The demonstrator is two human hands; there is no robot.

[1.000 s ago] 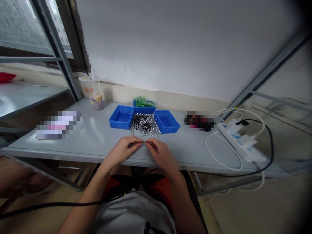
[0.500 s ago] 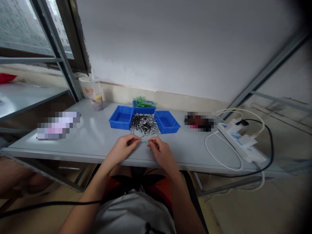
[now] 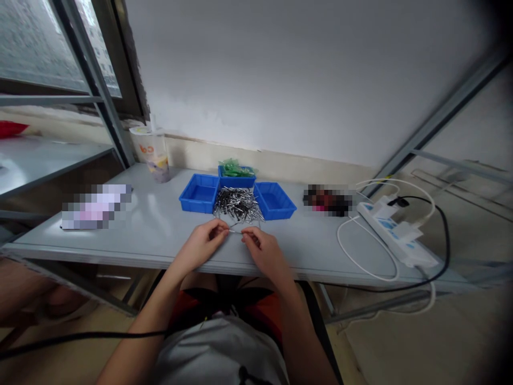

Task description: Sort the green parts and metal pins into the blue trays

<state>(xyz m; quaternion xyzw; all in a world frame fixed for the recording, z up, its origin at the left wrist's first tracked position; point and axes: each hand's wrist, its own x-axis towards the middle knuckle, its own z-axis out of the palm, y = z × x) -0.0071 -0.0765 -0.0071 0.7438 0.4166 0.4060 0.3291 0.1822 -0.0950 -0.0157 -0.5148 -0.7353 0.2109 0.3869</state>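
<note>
A thin, silvery metal pin [image 3: 235, 232] spans the small gap between my two hands above the table's front part. The fingertips of my left hand [image 3: 205, 243] pinch its left end. My right hand [image 3: 264, 252] has thumb and fingers closed on the right end. Just beyond the hands lies a loose pile of similar thin metal pieces [image 3: 238, 204]; their exact kind is too small to make out. Blue plastic bins flank the pile: a left bin [image 3: 196, 205] and a right bin [image 3: 281, 214]. A back bin [image 3: 237, 182] holds green plastic pieces [image 3: 234, 169].
On the grey table [image 3: 156, 240] a drink cup with a straw [image 3: 154, 155] stands back left. A blurred-out flat item [image 3: 96, 207] lies at the left, another dark one [image 3: 326, 200] at the right. A power strip [image 3: 395, 235] with loose cables occupies the right end.
My right hand's fingertips have shifted slightly left and closed on the pin's right end. The left hand has barely moved. Bins and pile look the same.
</note>
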